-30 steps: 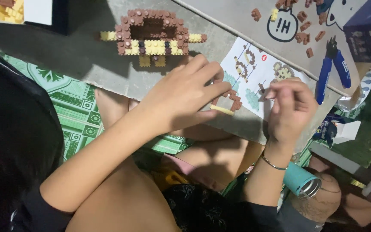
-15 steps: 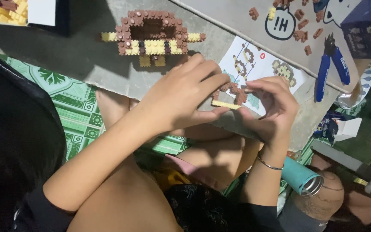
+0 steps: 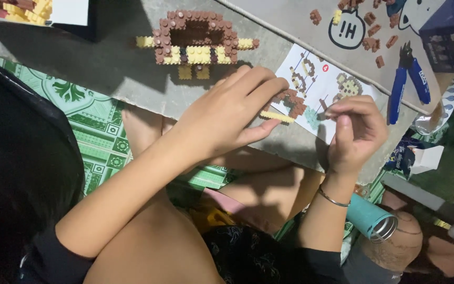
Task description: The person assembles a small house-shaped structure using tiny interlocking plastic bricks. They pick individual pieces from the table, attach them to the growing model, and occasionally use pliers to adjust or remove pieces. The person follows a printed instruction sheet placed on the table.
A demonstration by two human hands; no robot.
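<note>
A grey board (image 3: 106,58) is lying over a green patterned mat (image 3: 88,129), carrying a largely built brown-and-yellow brick model (image 3: 195,39). The left hand (image 3: 227,113) is pinching shut on a small brown-and-yellow sub-assembly (image 3: 286,107) over the instruction sheet (image 3: 324,84), while the right hand (image 3: 356,131) is holding its fingertips together, on what I cannot tell. Loose bricks (image 3: 374,31) and blue pliers (image 3: 408,81) are waiting beyond, so the building is looking well advanced but unfinished.

A small brown-and-yellow brick piece (image 3: 285,105) lies flat on the instruction sheet (image 3: 337,79), at its left edge, a yellow strip along its near side.
</note>
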